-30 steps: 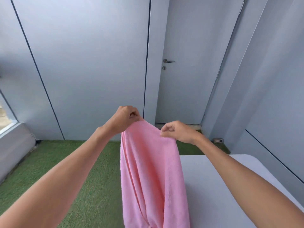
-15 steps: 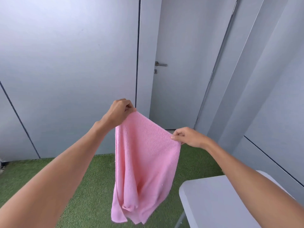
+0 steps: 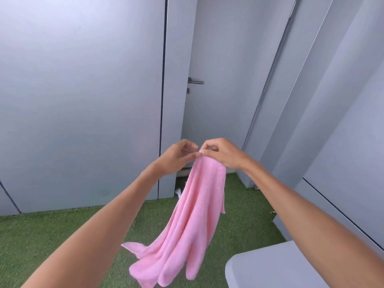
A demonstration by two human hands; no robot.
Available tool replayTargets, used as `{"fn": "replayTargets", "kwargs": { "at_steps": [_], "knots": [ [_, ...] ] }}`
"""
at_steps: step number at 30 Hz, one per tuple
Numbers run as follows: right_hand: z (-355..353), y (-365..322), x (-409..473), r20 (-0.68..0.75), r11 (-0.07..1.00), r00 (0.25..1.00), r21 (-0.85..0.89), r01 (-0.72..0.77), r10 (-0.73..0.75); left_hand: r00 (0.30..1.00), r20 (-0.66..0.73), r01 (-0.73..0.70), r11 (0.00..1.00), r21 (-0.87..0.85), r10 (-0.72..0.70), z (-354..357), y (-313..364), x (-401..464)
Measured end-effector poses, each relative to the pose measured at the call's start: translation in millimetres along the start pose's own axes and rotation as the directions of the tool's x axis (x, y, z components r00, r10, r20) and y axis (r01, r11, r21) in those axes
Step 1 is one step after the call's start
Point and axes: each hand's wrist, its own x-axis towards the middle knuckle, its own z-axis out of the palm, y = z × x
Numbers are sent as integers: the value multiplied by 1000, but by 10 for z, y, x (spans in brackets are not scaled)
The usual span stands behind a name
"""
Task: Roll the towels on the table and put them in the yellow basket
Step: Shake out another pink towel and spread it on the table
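1. Pink towel: soft terry cloth, judged light and limp, hanging in loose folds with no stiffness to keep a shape; likely to slump and twist unless spread flat before rolling.
2. Held up in the air, out beyond the table, whose rounded grey corner shows below and to the right of the towel; lower end bunched and swinging toward the left, clear of the table top.
3. Best taken by the corners or along the top hem, judged from the way the cloth gathers: a pinch at two corners would let the rest fall open and even.
4. Right hand at the towel's top edge, fingers curled over and pinching the cloth; whole towel hanging straight below this grip.
5. Left hand just left of the towel's top, fingertips meeting the same upper edge beside the right hand; fingers bent toward the cloth, apparently pinching it too, though the exact hold blurred and hard to confirm.
6. Both hands nearly touching above the towel, so top edge gathered narrow rather than stretched wide.
7. Green turf under the towel; grey wall panels and a door with a lever handle behind it.
8. Yellow basket nowhere in view; rolling not yet begun.
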Motion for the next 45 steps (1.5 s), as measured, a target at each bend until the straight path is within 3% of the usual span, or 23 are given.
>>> {"fn": "replayTargets", "kwargs": {
  "at_steps": [3, 7, 9, 12, 18, 21, 24, 30, 35, 41, 45],
  "knots": [
    [-118, 68, 123, -8, 1000, 1000, 3, 16, -16, 995, 93, 25, 1000, 3, -25, 136, 51, 212],
    [-343, 300, 45, -45, 988, 996, 137, -74, 81, 1000, -5, 10, 1000, -13, -10, 155, -34, 421],
    [-371, 484, -83, 78, 976, 987, 158, -151, 140, 998, -62, -3, 1000, -30, 1, 123, -27, 496],
    [-256, 916, -342, 243, 960, 937, 57, -273, 251, 995, -101, -17, 996, -83, 9, 42, 28, 570],
    [-403, 1388, -682, 156, 913, 912, 96, -397, 380, 982, -183, 51, 999, 21, -46, -234, -211, 586],
    [-523, 1307, -652, 24, 929, 938, 133, -347, 347, 979, -176, 127, 986, 107, -107, -208, -396, 525],
    [-594, 1032, -430, -35, 963, 970, 136, -232, 239, 992, -50, 118, 984, 135, -112, 22, -529, 474],
    [-462, 549, -21, 207, 972, 977, -236, 7, 43, 978, 208, 42, 998, -54, -30, 550, -220, 586],
    [-565, 562, -138, 170, 994, 980, 13, -106, 103, 976, 206, 92, 987, -130, -64, 509, -242, 582],
    [-722, 910, -448, 245, 954, 923, -21, -299, 295, 999, 14, 38, 989, -144, -37, 306, -243, 573],
    [-669, 1112, -623, 137, 920, 937, 189, -344, 323, 999, 24, 42, 996, -81, -40, 219, -312, 497]
  ]
}}
